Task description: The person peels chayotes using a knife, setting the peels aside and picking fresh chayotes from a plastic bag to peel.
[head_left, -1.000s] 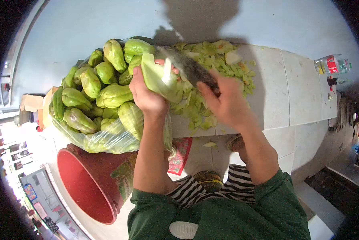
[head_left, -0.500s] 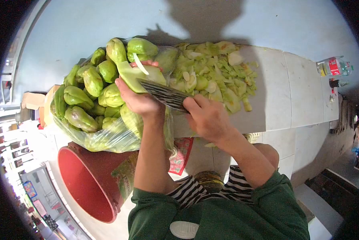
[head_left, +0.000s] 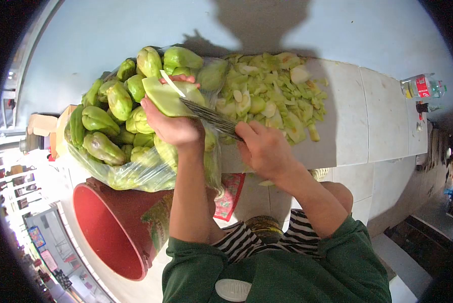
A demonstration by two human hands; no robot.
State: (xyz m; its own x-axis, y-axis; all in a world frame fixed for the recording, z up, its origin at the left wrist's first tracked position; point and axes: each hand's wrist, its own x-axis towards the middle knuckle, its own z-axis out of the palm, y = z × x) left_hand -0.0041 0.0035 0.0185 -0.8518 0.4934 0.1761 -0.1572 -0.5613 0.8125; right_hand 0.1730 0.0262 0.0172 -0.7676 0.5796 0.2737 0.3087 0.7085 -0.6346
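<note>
My left hand [head_left: 178, 130] is wrapped around a pale green peeled chayote [head_left: 162, 97], holding it up in front of the bag. A thin white strip [head_left: 172, 84] lies across the top of the chayote. In my right hand [head_left: 267, 149] is a knife [head_left: 211, 118] with a dark, streaked blade, its tip touching the right side of the chayote. Unpeeled green chayotes [head_left: 99, 121] fill a clear plastic bag [head_left: 130, 179] to the left. Right of my left hand, a heap of peelings and cut pieces [head_left: 267, 96] covers part of the ledge.
A tiled ledge [head_left: 352, 111] runs along the wall. On its far right lies a plastic bottle [head_left: 422, 87] with a red label. Below the bag, a red bucket [head_left: 110, 230] is tipped on its side. A red patterned cloth [head_left: 230, 197] hangs near my knees.
The knife blade has turned, so it now shows narrower, edge-on. The chayote has shifted slightly left in my left hand, and the white strip has moved with it.
</note>
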